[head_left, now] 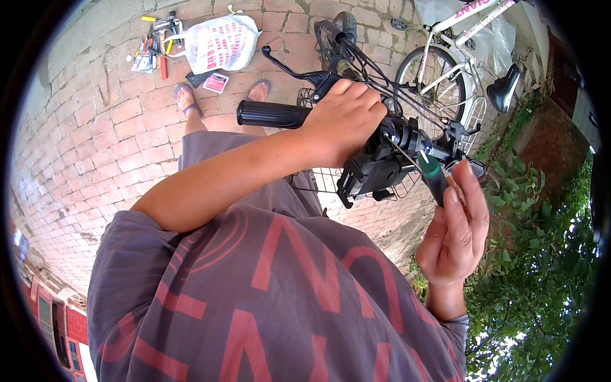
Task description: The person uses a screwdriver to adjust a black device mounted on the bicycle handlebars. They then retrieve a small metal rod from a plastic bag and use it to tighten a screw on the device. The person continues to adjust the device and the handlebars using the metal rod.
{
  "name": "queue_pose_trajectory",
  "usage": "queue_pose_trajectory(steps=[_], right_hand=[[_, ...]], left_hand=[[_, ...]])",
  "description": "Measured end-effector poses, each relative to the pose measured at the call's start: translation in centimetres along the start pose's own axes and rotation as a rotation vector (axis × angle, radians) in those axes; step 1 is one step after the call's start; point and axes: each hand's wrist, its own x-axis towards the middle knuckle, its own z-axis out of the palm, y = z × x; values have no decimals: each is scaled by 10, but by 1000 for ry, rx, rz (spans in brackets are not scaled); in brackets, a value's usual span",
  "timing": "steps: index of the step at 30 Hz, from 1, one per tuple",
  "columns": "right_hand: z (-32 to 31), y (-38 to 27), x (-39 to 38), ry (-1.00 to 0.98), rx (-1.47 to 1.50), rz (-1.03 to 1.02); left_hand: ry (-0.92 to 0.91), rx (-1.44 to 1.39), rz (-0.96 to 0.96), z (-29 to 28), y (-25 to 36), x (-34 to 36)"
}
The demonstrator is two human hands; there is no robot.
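Screwdriver (435, 181), dark handle with green collar, is at the front of the bike, just right of the black phone-type holder (379, 173). Thin shaft slants up-left toward the hardware at the middle of the handlebar (439, 153). Can't tell if the tip is seated in anything.

Right hand (457, 223): fingers together, loosely closed on the handle's rear end, palm side partly visible. Left hand (349, 118): clamped over the bar, knuckles up, between the black rubber grip (272, 114) and the holder. Brake lever (289, 69) sticks out past its knuckles. Wire basket (324, 181) sits below the bar, partly hidden.

Across the bike: white bicycle (485, 21) with black saddle (503, 89). On the brick paving (102, 121): white printed bag (223, 43), loose hand tools (163, 57) beside it, small red-and-white box (216, 83) near the sandalled feet.
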Motion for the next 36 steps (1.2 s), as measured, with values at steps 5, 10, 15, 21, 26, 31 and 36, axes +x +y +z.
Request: queue_pose_trajectory(steps=[5, 10, 15, 21, 26, 31, 36], right_hand=[[-10, 3, 7, -140, 31, -53], [-11, 1, 6, -215, -72, -99], [-2, -3, -2, -172, 22, 37], [10, 14, -11, -97, 43, -145], [9, 13, -18, -150, 157, 6], [5, 12, -13, -173, 200, 23], [-11, 6, 1, -198, 114, 83]], left_hand=[[9, 5, -4, 1, 2, 1], [-30, 4, -10, -1, 1, 0], [-40, 1, -4, -2, 0, 1], [-46, 50, 14, 1, -1, 1], [57, 97, 58, 13, -3, 0], [-45, 79, -9, 6, -1, 2], [-49, 34, 5, 1, -1, 1]])
